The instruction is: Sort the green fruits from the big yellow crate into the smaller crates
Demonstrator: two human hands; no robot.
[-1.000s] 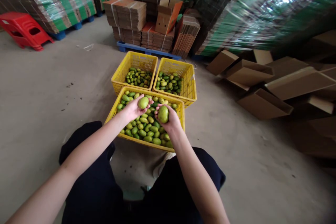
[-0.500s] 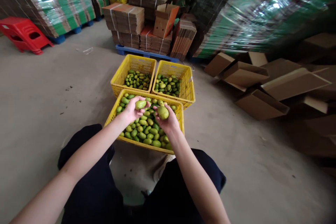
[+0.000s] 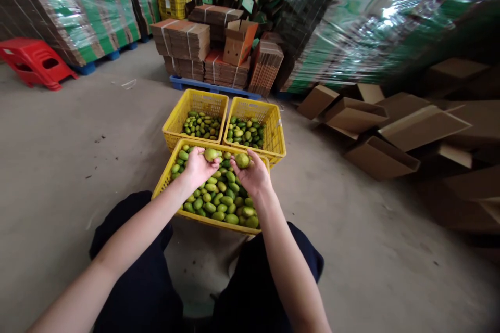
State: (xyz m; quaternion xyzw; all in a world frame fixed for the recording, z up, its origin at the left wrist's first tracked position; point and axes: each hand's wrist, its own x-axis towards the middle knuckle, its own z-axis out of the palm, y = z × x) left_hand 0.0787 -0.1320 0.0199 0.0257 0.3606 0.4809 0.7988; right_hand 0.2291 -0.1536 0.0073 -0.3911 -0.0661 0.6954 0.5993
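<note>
We're mid-sort, judging by the fill: the near crate [image 3: 169, 173] under our hands is heaped with fruit, while the far-left crate [image 3: 176, 120] and far-right crate [image 3: 278, 130] beyond our fingertips hold only a shallow layer each. So most of the pile looks left to go.

All three crates are yellow moulded plastic with lattice walls, sitting on rough grey concrete floor [image 3: 78, 156]. Flat brown cardboard boxes [image 3: 359, 114] lie well off to the right of our grip.

Left hand [image 3: 197, 167] is closed round a green mango [image 3: 211, 154]; right hand [image 3: 253, 176] is closed round a second mango [image 3: 242, 160]. Both are held just above the near crate's far rim. They're smooth-skinned, oval, green going yellow.
</note>
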